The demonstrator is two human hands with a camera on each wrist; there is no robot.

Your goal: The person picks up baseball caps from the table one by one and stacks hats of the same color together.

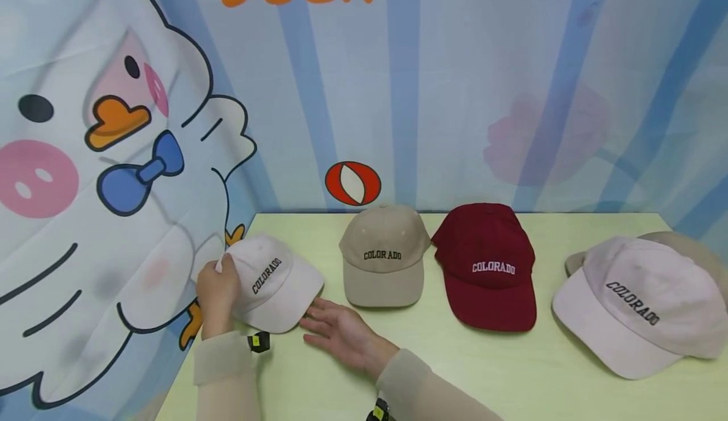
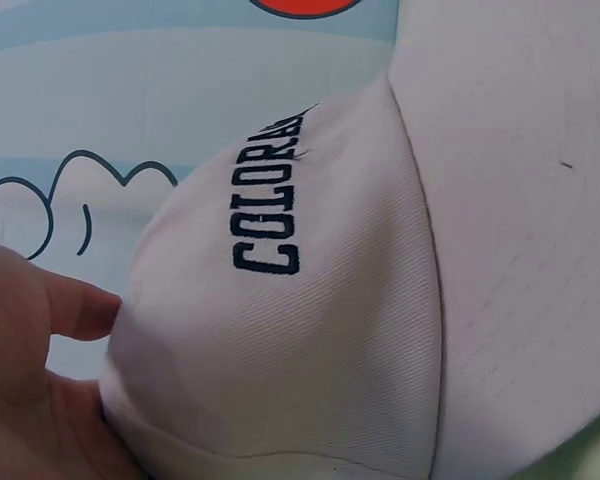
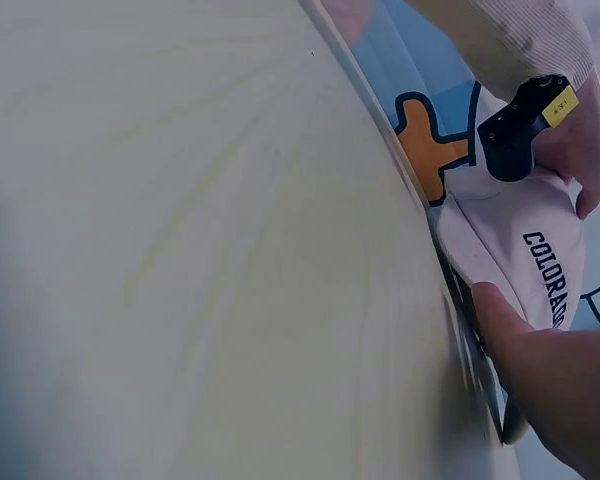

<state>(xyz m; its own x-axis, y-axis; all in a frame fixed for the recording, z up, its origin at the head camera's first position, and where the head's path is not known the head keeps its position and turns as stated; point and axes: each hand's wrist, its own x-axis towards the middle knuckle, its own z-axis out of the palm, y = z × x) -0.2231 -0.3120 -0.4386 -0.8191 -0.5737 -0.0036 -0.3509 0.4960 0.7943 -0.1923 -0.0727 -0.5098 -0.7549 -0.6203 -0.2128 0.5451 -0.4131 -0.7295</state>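
At the table's left end, a pale pinkish-white baseball cap (image 1: 270,282) with dark COLORADO lettering sits tilted, its brim toward the front right. My left hand (image 1: 218,288) grips the cap's left side with curled fingers; in the left wrist view the fingers (image 2: 85,310) lie at the edge of the crown. Palm turned up, my right hand (image 1: 347,335) holds its fingers fairly straight at the brim's right edge. Whether its fingertips reach under the brim, I cannot tell. The right wrist view has the right thumb (image 3: 500,315) in front of the cap (image 3: 530,240).
Right of the hands lie a beige cap (image 1: 383,263) and a dark red cap (image 1: 489,269). Farther right, another pale cap (image 1: 643,307) overlaps a beige one (image 1: 694,253). A printed cloth backdrop (image 1: 455,92) stands behind and left of the pale green table (image 1: 483,370).
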